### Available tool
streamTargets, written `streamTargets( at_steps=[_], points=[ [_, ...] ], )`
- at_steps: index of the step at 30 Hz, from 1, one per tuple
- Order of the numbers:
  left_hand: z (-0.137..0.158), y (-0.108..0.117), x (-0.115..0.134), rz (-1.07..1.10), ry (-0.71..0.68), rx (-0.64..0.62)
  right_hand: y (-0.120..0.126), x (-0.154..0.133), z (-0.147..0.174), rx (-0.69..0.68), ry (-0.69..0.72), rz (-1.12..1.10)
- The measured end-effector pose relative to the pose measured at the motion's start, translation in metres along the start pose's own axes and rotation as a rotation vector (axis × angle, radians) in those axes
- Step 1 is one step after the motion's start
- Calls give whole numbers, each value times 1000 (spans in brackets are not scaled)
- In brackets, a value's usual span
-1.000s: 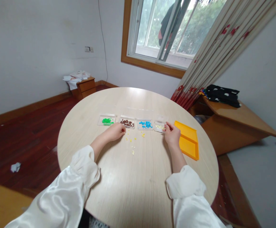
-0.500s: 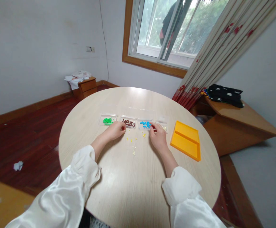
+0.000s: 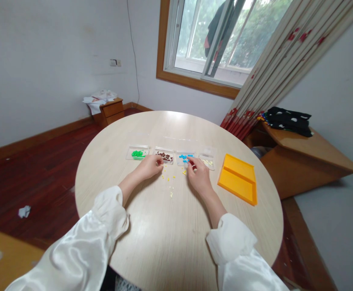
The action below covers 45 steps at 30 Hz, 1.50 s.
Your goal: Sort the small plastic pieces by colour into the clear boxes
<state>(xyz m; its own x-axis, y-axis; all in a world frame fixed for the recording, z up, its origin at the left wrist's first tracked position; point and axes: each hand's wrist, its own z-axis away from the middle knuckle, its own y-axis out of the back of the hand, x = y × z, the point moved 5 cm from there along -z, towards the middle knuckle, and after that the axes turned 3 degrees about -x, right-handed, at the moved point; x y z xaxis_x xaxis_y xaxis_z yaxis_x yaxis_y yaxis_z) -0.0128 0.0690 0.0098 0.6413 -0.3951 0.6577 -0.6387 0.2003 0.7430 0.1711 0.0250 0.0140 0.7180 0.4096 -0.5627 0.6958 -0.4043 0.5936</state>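
My left hand has its fingers pinched together at the near edge of a clear box of brown pieces; whatever is in the pinch is too small to make out. Curled in front of the clear box of blue pieces, my right hand has thumb and finger drawn together, and their contents cannot be made out. To the left, a clear box holds green pieces. Cream pieces lie in a box at the right. Small yellow pieces and a few pale ones are scattered between my hands.
A yellow two-part tray lies on the right of the round wooden table. Beyond the table are a small cabinet with papers, a tilted brown box with dark cloth on it, and a curtain.
My right hand has shifted slightly left, uncovering more of the box of cream pieces. My left hand has moved a little to the right.
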Motion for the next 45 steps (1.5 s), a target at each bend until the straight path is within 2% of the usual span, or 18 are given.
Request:
streamTargets(
  at_steps=[2, 6, 9, 14, 20, 24, 26, 29, 32, 34, 37, 40, 45],
  points=[
    [-1, -2, 0, 256, 69, 20, -2, -7, 0, -38, 33, -43],
    [0, -14, 3, 746, 193, -31, -10, -27, 4, -155, 147, -155],
    [3, -21, 10, 908, 206, -88, -17, -37, 8, -204, 194, -194],
    [7, -27, 16, 1030, 223, -192, -18, -40, 9, -175, 193, -191],
    [6, -26, 14, 982, 240, -197, -16, -41, 9, -223, 240, -181],
    [5, -26, 13, 928, 229, -182, -9, -34, 5, -212, 200, -160],
    [5, -26, 11, 895, 232, -146, 0, -22, 0, -141, 125, -135],
    [5, -25, 10, 834, 233, -111, 21, 10, -6, 38, -50, -73],
    [5, -25, 13, 742, 193, -128, 42, 45, -8, 222, -201, 16],
    [5, -26, 16, 666, 144, -167, 49, 63, -7, 280, -251, 70],
    [5, -29, 20, 553, 68, -243, 51, 82, -7, 291, -301, 127],
    [7, -30, 20, 442, 12, -309, 47, 90, -7, 244, -321, 201],
    [14, -29, 23, 213, -105, -396, 46, 71, -8, 202, -229, 252]
  ],
)
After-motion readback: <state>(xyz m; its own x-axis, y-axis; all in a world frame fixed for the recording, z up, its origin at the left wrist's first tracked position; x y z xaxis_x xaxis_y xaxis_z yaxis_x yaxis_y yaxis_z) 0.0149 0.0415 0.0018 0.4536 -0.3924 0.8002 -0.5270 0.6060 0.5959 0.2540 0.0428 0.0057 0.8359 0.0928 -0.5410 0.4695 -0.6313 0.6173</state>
